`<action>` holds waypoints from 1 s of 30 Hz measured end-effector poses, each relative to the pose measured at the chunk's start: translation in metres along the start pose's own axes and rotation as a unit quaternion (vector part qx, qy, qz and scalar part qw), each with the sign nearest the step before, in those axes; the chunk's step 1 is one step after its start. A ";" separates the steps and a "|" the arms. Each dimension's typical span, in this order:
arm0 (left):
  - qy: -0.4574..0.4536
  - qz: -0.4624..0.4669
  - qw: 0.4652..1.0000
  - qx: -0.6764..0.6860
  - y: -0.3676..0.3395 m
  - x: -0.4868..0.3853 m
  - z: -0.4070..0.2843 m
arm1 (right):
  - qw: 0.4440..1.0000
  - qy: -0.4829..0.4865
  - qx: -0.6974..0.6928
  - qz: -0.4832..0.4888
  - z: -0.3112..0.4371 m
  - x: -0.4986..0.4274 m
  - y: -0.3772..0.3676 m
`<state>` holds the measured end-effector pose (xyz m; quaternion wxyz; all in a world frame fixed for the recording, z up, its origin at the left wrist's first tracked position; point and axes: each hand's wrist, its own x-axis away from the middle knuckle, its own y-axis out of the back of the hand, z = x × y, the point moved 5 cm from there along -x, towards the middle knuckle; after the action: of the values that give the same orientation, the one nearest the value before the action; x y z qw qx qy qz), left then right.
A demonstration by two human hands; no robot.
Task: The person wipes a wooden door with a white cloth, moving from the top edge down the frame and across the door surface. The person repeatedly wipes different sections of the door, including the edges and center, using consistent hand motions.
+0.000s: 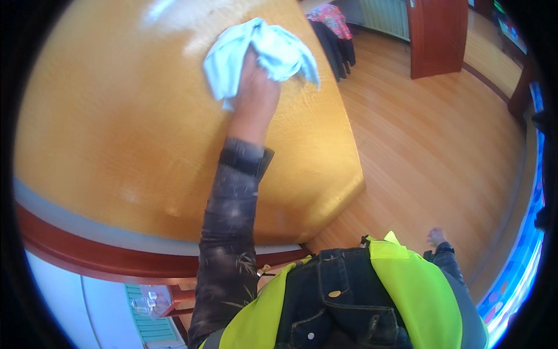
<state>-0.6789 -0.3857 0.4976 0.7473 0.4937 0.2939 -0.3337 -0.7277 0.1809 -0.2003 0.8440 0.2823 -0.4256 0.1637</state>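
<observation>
My left hand [257,87] is stretched out far in front of me and grips a bunched light-blue cloth [279,52]. The cloth lies against a broad, glossy gold-coloured surface [130,118], with loose folds spreading around my fingers. Part of my hand and its edges are blurred. Low on the right, beside my body, my right hand [437,237] is held away from the gold surface, over the wooden floor. Its fingers look loosely curled, and no object shows in it; the hand is too small to make out its grip.
Wood-plank floor [418,144] lies right of the gold surface's angled edge. Dark and floral clothing [333,30] hangs beyond that edge, near a radiator [383,15] and a red-brown wooden door [438,39]. A dark-red trim [109,264] runs lower left. A bright blue patterned panel [518,261] stands right.
</observation>
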 end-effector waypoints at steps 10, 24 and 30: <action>0.004 0.042 0.985 0.170 -0.073 0.025 -0.058 | 1.000 -0.011 -0.022 -0.012 -0.028 0.018 0.014; 0.273 0.067 0.950 0.138 0.121 0.219 0.009 | 0.994 0.082 0.062 0.036 0.106 -0.021 -0.029; 0.383 -0.087 0.920 -0.021 0.240 0.275 0.029 | 0.985 0.136 0.068 0.080 0.171 0.023 -0.030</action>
<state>-0.3204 -0.4002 0.4263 0.5563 0.5400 0.6063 -0.1769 -0.8056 0.0526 -0.1101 0.8573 0.2790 -0.3156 0.2961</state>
